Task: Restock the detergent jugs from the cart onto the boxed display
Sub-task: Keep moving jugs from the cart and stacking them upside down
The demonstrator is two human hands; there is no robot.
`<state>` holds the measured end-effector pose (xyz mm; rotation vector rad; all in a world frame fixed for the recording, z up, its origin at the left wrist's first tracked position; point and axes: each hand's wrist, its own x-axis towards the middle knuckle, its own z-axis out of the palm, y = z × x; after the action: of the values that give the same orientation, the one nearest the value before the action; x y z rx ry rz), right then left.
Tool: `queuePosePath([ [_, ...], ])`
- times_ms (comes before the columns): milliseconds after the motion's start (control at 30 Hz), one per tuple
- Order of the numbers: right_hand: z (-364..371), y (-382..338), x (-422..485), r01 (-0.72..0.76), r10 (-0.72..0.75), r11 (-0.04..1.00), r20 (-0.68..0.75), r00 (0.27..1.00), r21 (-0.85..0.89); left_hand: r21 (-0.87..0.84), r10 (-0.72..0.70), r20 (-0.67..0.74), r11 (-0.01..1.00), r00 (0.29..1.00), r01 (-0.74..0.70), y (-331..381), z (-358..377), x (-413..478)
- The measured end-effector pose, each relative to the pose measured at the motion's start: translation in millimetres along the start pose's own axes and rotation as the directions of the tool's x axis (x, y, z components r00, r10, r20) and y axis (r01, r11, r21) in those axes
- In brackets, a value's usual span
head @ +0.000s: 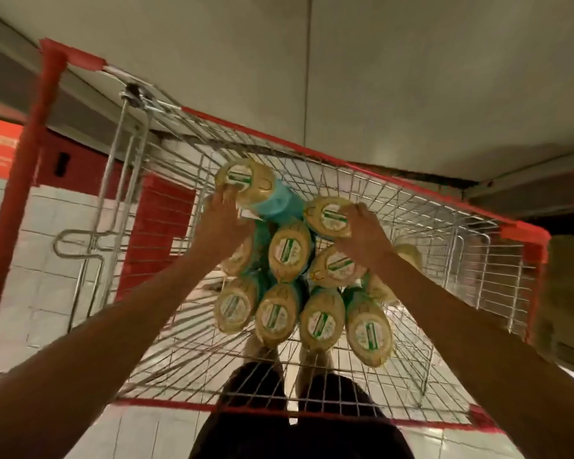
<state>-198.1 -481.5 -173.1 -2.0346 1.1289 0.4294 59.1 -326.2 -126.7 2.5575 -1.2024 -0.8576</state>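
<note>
Several detergent jugs with teal bodies and yellowish labelled bases lie piled in the wire cart (411,207), bases towards me. My left hand (221,220) grips the side of the farthest jug (246,180), which is raised and tilted above the pile. My right hand (362,233) grips a second jug (327,217), its fingers curled over the edge of the base. The other jugs (289,250) lie beneath and nearer to me. The boxed display is not in view.
The cart has red plastic rim trim (524,231) and a red handle bar (73,58) at the far end. Through the mesh show my legs and dark shorts (299,425). White floor tiles (47,226) and red panels (161,223) lie to the left.
</note>
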Motion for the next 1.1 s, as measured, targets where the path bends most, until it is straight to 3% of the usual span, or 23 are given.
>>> queuePosePath([
  [100, 14.0, 6.3, 40.2, -0.069, 0.071, 0.988, 0.01, 0.997, -0.137, 0.138, 0.074, 0.005, 0.988, 0.997, -0.074, -18.4, -1.0, 57.9],
  [267, 47.3, 7.9, 76.4, -0.111, 0.124, 0.958, 0.035, 0.992, -0.264, 0.257, 0.149, 0.171, 0.948, 0.974, -0.19, -36.2, 12.6, 100.0],
  [533, 58.0, 19.1, 99.9, -0.11, 0.125, 0.929, 0.018, 0.992, -0.352, 0.455, 0.261, 0.162, 0.836, 0.952, -0.306, -50.5, 23.0, 123.7],
  [867, 55.6, 15.8, 88.9, -0.082, 0.079, 0.963, -0.022, 0.997, -0.256, 0.333, 0.228, 0.169, 0.902, 0.959, -0.273, -45.0, 29.6, 117.5],
  [1000, 50.2, 6.0, 67.1, -0.073, 0.043, 0.969, -0.129, 0.991, -0.237, 0.295, 0.166, 0.171, 0.932, 0.971, -0.212, -39.2, 20.0, 108.1],
  [1100, 40.9, -4.9, 38.5, -0.094, 0.057, 0.982, -0.22, 0.974, -0.163, 0.237, 0.184, 0.056, 0.952, 0.981, -0.192, -34.7, 10.4, 81.8],
])
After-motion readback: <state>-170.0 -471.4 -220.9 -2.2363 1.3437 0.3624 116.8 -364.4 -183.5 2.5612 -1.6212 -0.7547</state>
